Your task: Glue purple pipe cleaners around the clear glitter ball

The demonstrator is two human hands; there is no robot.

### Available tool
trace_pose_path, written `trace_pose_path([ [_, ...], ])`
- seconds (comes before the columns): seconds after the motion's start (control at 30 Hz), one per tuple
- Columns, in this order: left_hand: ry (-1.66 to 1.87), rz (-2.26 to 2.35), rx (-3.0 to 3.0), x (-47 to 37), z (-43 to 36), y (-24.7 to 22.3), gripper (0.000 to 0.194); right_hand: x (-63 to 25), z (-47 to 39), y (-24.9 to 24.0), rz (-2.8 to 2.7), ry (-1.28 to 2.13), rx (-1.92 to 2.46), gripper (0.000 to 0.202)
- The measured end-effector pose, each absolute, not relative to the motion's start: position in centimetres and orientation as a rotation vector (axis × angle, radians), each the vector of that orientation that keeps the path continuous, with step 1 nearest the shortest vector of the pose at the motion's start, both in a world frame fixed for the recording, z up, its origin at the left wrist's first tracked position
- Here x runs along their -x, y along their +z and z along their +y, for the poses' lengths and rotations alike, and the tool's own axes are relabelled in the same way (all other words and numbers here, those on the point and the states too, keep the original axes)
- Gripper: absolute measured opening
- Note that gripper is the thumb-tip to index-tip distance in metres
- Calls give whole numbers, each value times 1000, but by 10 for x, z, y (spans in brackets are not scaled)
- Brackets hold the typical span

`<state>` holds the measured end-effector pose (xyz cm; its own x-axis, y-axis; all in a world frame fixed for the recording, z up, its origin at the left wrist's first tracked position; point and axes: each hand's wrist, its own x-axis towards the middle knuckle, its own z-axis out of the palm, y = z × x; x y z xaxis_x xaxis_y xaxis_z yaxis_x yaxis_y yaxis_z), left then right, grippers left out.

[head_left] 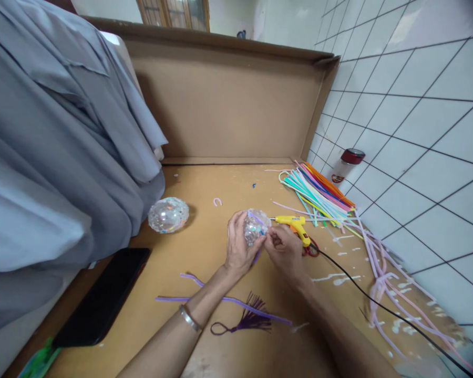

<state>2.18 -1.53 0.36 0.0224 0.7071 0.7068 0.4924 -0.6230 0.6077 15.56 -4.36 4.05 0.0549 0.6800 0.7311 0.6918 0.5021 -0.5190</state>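
My left hand (236, 244) is wrapped round the left side of a clear faceted ball (253, 233) in the middle of the table. A purple pipe cleaner (256, 216) runs over the ball, and its lower end shows below my left fingers. With thumb and fingertips pinched together, my right hand (284, 249) touches the ball's right side and the pipe cleaner there. Just behind that hand lies a yellow glue gun (291, 221), its nozzle close to the ball. Nearer me, a long purple pipe cleaner (256, 311) lies across a dark purple tassel (256, 317).
At left a second clear ball (168, 215) sits beside grey cloth (63, 131), with a black phone (102, 296) nearer me. Bundled coloured pipe cleaners (319, 194) and a lidded jar (347, 165) are at right. A black cord (362, 291) crosses the right side; cardboard (228, 100) stands behind.
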Motion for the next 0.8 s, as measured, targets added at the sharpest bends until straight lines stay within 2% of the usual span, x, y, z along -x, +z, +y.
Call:
trace_pose_path([
  [0.4,1589,1185,-1683,-32,-24,9,63,-154,-43,42,-1640,-128,1127,19],
  [0.53,1549,1151,-1447,-35,-22,7,65,-153,-46,51,-1641,-109,1109,20],
  [0.63,1543,1122,-1216,-34,-17,5,60,-151,-52,59,-1646,-63,1062,20],
  [0.8,1574,1085,-1285,-28,-15,8,60,-154,-56,64,-1678,16,1091,14],
])
